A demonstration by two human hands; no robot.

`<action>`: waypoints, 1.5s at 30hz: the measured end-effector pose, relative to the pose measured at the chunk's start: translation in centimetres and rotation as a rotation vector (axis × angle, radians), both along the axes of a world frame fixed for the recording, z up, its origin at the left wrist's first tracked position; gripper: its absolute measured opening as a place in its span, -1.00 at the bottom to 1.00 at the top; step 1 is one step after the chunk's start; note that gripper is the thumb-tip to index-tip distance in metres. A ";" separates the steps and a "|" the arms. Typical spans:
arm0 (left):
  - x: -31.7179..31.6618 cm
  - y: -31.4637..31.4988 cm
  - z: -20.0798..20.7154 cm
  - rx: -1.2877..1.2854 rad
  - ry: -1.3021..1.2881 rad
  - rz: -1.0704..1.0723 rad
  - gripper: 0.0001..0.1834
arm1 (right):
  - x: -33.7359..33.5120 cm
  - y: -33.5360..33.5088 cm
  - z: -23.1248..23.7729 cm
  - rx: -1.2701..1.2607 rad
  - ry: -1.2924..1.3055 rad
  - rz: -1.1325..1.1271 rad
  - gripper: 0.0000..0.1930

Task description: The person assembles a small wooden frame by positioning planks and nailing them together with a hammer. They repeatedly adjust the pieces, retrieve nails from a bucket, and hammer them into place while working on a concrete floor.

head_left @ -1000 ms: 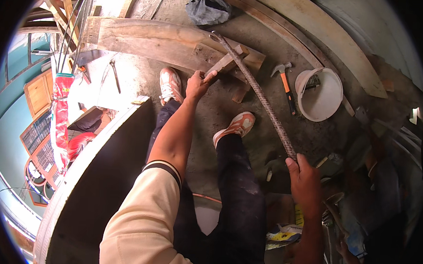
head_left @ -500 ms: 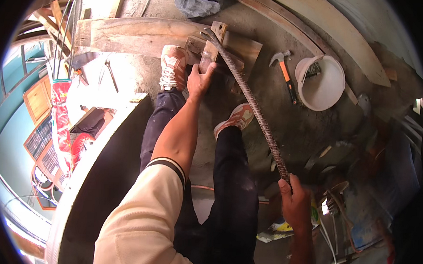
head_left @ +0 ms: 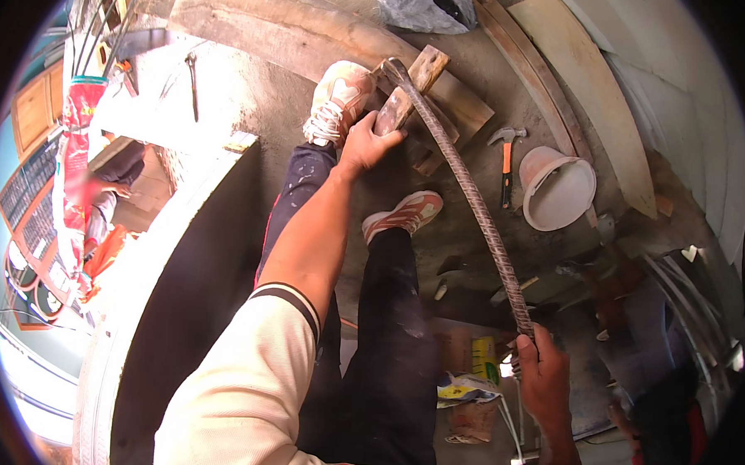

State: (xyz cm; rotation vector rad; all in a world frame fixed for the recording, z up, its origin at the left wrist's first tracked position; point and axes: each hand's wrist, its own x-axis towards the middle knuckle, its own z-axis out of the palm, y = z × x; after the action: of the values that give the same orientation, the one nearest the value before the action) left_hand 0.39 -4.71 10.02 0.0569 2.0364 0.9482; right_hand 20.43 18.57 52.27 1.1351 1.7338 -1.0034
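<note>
Head cam | L hand [head_left: 370, 145] gripping wood blk [head_left: 395, 110], upper L of bucket [head_left: 536, 166] | R hand [head_left: 543, 366] closed on btm end of ribbed bar [head_left: 483, 211], below bucket | bar's bent end by blk, contact unclear | hammer [head_left: 506, 173] just L of bucket

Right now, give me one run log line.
left fingers: gripping block | right fingers: gripping bar | hammer: on floor, beside bucket

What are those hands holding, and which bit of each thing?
The left hand grips a short wooden block by its near end. The right hand grips a ribbed metal bar by its near end, opposite the hooked tip.
</note>
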 end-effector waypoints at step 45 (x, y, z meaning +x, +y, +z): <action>2.0 2.7 2.7 0.000 0.146 -0.695 -0.25 | 2.1 0.8 3.1 0.099 -0.086 -0.015 -0.62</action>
State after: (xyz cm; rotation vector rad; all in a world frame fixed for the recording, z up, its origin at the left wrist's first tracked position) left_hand 2.40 -1.97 12.71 0.7982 1.9287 0.5085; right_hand 22.53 19.33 55.38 1.2372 1.7249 -0.8728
